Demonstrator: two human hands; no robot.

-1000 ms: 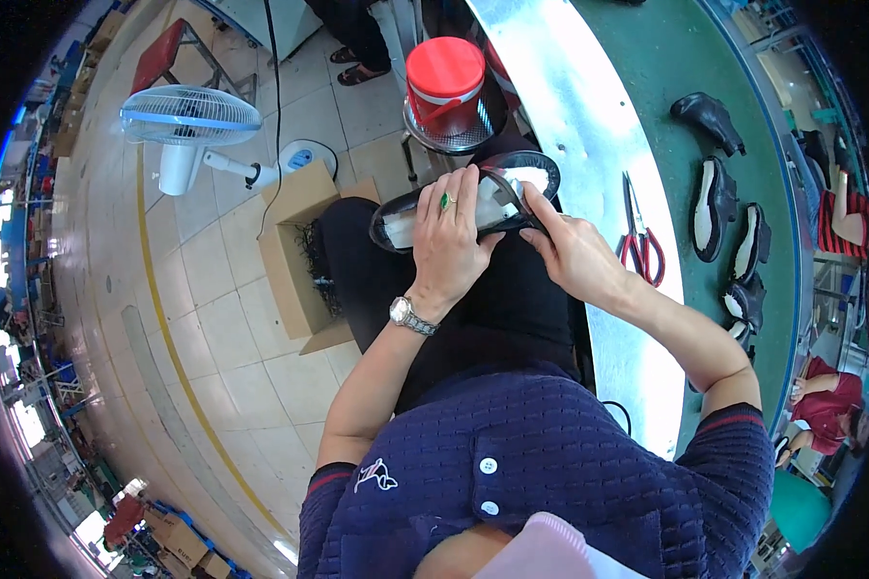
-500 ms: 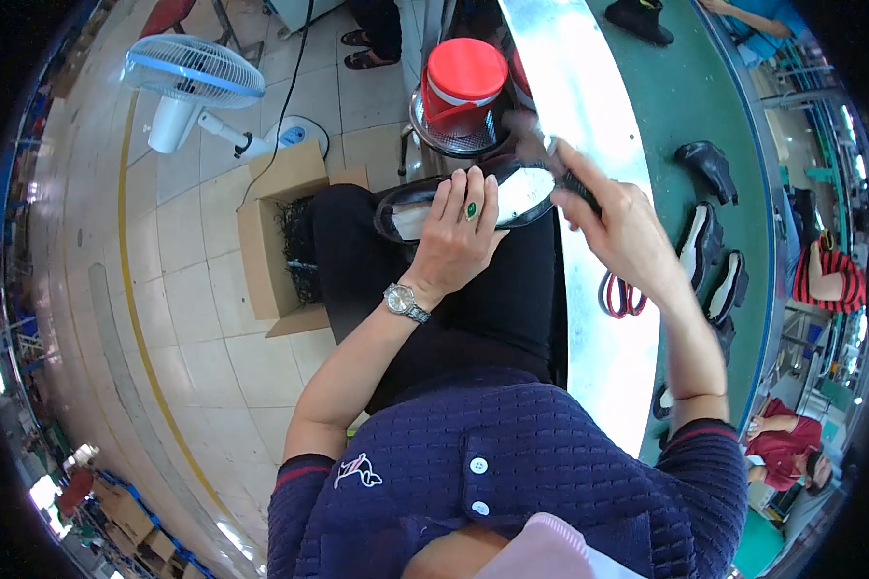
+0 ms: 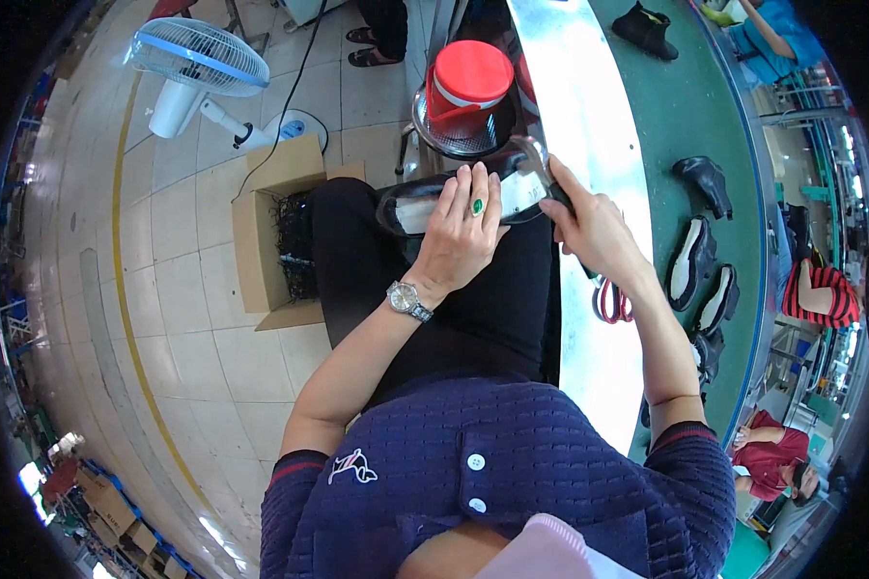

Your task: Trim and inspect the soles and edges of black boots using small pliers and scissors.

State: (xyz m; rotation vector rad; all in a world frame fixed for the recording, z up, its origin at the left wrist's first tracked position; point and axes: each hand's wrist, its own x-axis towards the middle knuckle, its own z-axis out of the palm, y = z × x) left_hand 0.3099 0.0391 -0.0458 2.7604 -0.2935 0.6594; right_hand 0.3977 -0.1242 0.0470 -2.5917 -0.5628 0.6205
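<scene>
Across my lap lies a black shoe [image 3: 524, 196], its pale flat underside facing up. My left hand [image 3: 462, 230] rests over its middle with fingers together, gripping it. A hammer [image 3: 530, 152] with a shiny metal head is in my right hand [image 3: 597, 230], which is closed round its dark handle. The hammer head is at the right end of the shoe; whether it touches cannot be made out. Beside my right wrist, red loop handles [image 3: 613, 301], apparently of scissors, lie on the metal bench.
The shiny metal bench [image 3: 599, 367] runs along my right, with a green conveyor belt [image 3: 637, 116] carrying several black shoes [image 3: 692, 262] beyond it. Ahead, a red lidded bucket [image 3: 473, 72] stands on a metal stool. An open cardboard box [image 3: 254, 253] and a fan [image 3: 198, 68] are at left.
My right hand has brought the blurred, swinging hammer down to the shoe's right end. My left hand keeps its hold. Shoes on the belt have shifted toward me.
</scene>
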